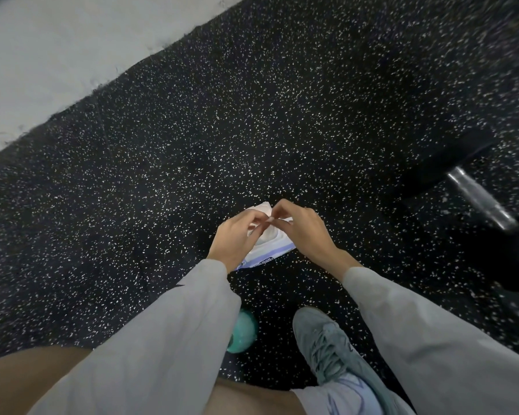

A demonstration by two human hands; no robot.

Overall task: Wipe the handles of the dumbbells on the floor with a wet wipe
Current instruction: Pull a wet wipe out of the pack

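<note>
A white pack of wet wipes (277, 247) with a blue band lies on the black speckled floor in front of me. My left hand (235, 235) and my right hand (300, 227) meet over its lid, fingertips pinching at the top of the pack. A large black dumbbell with a shiny metal handle (481, 202) lies at the right, its ends blurred. Part of a small teal dumbbell (243, 332) shows under my left sleeve.
The black rubber floor (252, 115) ends at a pale grey surface (57, 55) at the upper left. My grey shoe (327, 345) stands on the floor below the pack, with my knees at the bottom of the view.
</note>
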